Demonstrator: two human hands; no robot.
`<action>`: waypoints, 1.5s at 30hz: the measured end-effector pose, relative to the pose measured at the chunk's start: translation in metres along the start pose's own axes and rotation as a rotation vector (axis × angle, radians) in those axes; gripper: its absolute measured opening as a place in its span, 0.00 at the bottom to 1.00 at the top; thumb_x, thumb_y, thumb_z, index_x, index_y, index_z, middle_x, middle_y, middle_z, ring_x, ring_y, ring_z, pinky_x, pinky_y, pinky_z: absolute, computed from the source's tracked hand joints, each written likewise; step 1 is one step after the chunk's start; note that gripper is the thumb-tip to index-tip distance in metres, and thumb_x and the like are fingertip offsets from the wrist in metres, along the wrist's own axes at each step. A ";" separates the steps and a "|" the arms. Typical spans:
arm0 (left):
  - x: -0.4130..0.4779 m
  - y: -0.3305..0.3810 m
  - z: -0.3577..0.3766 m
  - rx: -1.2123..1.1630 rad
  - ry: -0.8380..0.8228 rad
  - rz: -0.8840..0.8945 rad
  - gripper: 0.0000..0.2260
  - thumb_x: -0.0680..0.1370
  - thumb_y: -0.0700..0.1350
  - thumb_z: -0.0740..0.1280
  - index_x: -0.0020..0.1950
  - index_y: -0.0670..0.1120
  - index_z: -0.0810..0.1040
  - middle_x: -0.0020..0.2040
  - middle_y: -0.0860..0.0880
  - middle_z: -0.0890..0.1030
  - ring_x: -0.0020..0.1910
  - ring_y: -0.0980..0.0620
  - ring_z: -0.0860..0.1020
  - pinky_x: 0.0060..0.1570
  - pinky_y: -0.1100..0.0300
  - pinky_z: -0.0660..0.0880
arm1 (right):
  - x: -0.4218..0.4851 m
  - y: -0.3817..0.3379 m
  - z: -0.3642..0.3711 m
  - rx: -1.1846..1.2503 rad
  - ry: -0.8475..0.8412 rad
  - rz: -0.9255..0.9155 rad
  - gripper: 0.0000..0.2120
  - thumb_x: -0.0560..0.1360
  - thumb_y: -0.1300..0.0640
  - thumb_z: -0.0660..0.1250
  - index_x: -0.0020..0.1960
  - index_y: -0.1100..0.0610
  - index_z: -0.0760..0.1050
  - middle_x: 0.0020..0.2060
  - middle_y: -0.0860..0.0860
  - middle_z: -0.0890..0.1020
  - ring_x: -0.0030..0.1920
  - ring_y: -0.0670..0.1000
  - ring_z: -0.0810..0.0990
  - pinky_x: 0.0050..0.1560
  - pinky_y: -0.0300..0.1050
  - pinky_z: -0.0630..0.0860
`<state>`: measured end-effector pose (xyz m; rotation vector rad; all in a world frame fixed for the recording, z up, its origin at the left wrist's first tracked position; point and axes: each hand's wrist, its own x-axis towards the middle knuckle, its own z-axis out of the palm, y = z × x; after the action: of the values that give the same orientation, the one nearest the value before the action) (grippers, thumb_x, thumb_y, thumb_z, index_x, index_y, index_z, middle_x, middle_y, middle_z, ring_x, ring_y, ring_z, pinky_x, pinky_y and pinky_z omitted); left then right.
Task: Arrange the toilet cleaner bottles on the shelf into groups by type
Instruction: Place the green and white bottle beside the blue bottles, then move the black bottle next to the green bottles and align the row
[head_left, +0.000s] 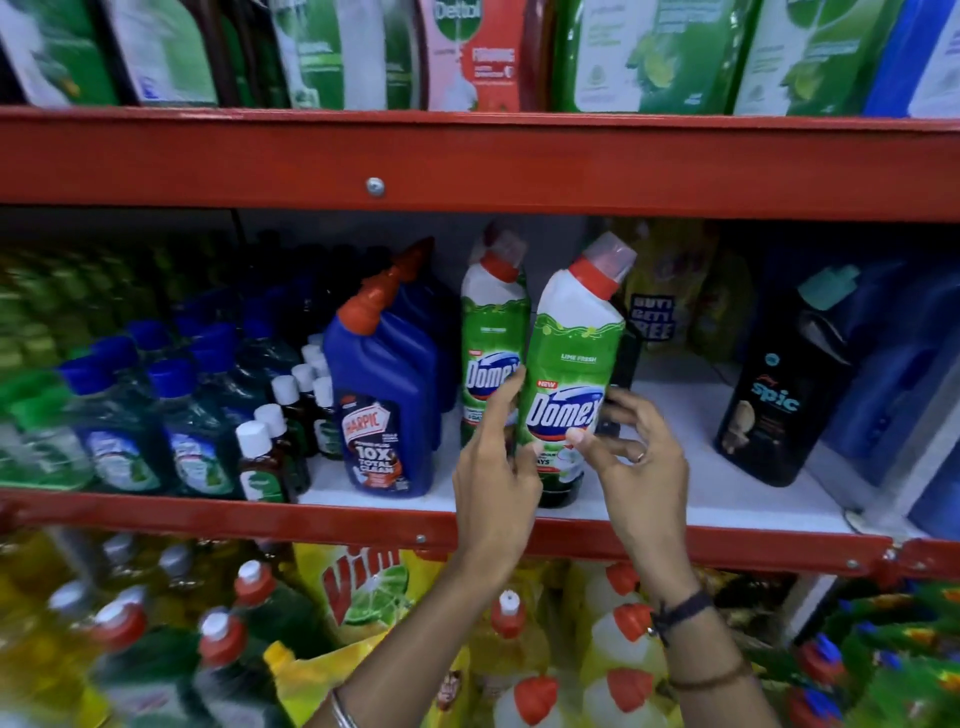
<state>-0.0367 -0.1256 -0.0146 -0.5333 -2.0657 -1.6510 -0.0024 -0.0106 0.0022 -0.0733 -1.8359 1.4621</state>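
Note:
A green Domex bottle (571, 364) with a red collar and clear cap stands tilted near the front of the middle shelf (727, 499). My left hand (493, 467) grips its left side and my right hand (628, 457) grips its right side, thumb on the label. A second green Domex bottle (491, 332) stands just behind and to the left, touching it. Blue Harpic bottles (384, 395) with red angled caps stand in a row further left. A dark bottle behind the held one is mostly hidden.
A black Spic bottle (779, 395) stands to the right, with blue containers beyond it. Small brown bottles (265, 457) and blue-capped bottles (124, 426) fill the left. Red shelf beams (467, 161) run above and below. Yellow dish-liquid bottles (618, 654) fill the lower shelf.

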 end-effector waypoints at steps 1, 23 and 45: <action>0.002 -0.004 -0.006 0.006 0.010 -0.004 0.33 0.75 0.32 0.66 0.70 0.62 0.63 0.63 0.51 0.79 0.56 0.55 0.80 0.51 0.51 0.81 | -0.001 -0.001 0.009 0.009 -0.006 0.002 0.18 0.69 0.61 0.73 0.56 0.49 0.74 0.46 0.38 0.81 0.43 0.42 0.83 0.41 0.32 0.78; 0.001 -0.039 -0.026 0.027 0.098 0.101 0.34 0.78 0.29 0.60 0.75 0.59 0.58 0.76 0.53 0.65 0.71 0.61 0.66 0.61 0.77 0.66 | -0.005 0.012 0.061 -0.005 -0.086 0.026 0.19 0.72 0.60 0.70 0.62 0.54 0.73 0.53 0.49 0.81 0.53 0.46 0.81 0.46 0.28 0.77; 0.046 0.037 0.199 -0.184 -0.611 -0.190 0.28 0.81 0.33 0.56 0.78 0.46 0.49 0.78 0.42 0.59 0.76 0.46 0.62 0.60 0.64 0.65 | 0.063 0.076 -0.139 -0.362 0.322 0.017 0.33 0.74 0.65 0.64 0.75 0.58 0.54 0.73 0.57 0.64 0.72 0.53 0.64 0.67 0.36 0.60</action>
<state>-0.0741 0.0772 0.0027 -1.0375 -2.4535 -1.9813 0.0052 0.1580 -0.0235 -0.4751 -1.8084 1.0416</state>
